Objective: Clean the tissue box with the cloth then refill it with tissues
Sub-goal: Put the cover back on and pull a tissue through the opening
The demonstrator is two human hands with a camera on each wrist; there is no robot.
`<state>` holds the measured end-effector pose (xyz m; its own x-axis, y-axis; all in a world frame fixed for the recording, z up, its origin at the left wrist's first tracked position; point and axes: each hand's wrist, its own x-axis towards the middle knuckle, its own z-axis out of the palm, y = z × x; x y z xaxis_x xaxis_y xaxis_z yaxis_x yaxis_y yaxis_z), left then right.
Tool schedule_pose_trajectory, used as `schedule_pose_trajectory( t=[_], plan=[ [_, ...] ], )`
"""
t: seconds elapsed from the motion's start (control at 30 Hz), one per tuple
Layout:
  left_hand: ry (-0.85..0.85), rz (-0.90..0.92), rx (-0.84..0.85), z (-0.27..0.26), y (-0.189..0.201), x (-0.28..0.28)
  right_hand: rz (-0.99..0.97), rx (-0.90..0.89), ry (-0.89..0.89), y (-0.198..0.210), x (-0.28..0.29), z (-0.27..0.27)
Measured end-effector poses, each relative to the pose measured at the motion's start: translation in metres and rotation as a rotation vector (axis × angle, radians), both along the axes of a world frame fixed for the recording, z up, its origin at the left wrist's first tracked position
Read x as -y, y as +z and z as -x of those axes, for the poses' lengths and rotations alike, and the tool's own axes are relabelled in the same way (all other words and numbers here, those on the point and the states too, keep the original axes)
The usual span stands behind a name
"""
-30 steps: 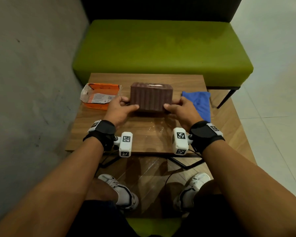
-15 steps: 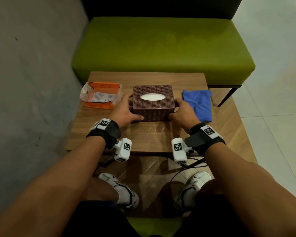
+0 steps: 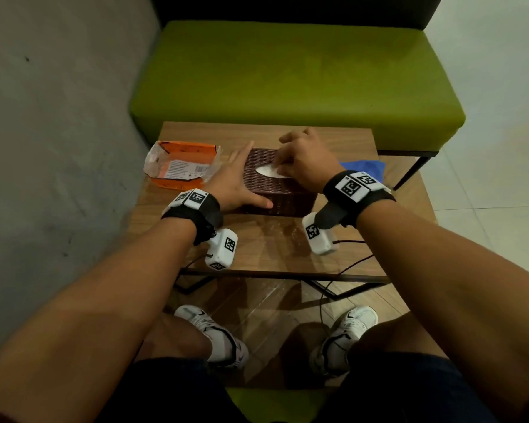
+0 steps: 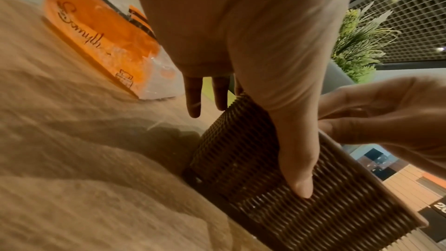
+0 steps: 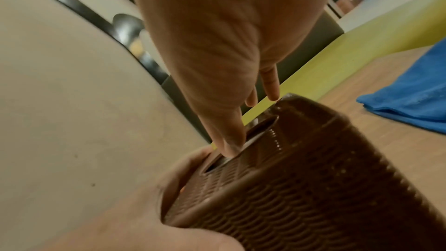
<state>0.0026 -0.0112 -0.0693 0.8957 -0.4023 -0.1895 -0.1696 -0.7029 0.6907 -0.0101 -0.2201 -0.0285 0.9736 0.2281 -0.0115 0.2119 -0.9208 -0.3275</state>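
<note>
The brown woven tissue box [image 3: 283, 196] stands upright on the wooden table [image 3: 272, 248], its oval slot facing up with white tissue [image 3: 264, 171] showing in it. My left hand [image 3: 237, 180] lies flat against the box's left side, fingers straight and thumb [image 4: 296, 159] on the front wall of the tissue box [image 4: 313, 203]. Over the top of the box, my right hand [image 3: 301, 161] has its fingers curled down into the slot, pinching the tissue. In the right wrist view its thumb [image 5: 226, 136] dips into the slot of the tissue box [image 5: 313, 178]. The blue cloth [image 3: 365, 167] lies right of the box.
An opened orange tissue wrapper [image 3: 180, 166] lies on the table left of the box, also in the left wrist view as the orange wrapper [image 4: 101, 31]. A green bench [image 3: 297, 77] stands behind the table, a grey wall on the left. The table's near half is bare wood.
The box went from tipped on its side to upright on the table. My right hand left the box's right side and rose over the slot; the left hand stayed on the left side.
</note>
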Motion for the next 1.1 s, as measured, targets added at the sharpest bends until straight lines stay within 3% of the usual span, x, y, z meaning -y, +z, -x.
schedule_pose_trajectory(
  t=[0.3, 0.63, 0.73, 0.93, 1.1],
  plan=[
    [0.018, 0.091, -0.029, -0.002, -0.011, -0.003, 0.305, 0.024, 0.224, -0.001, -0.013, -0.018],
    [0.027, 0.132, -0.007, -0.005, -0.015, -0.003, 0.479, 0.097, 0.459, -0.004, -0.012, -0.024],
    [0.029, 0.121, -0.012, -0.005, -0.016, -0.003, 0.455, 0.1, 0.434, -0.003, -0.008, -0.014],
    [0.031, 0.067, 0.005, -0.005, -0.016, -0.001, 0.152, 0.117, 0.209, 0.003, 0.002, -0.01],
    [0.036, 0.066, -0.01, -0.003, -0.014, -0.001, 0.054, 0.058, 0.13, 0.016, 0.002, -0.007]
  ],
)
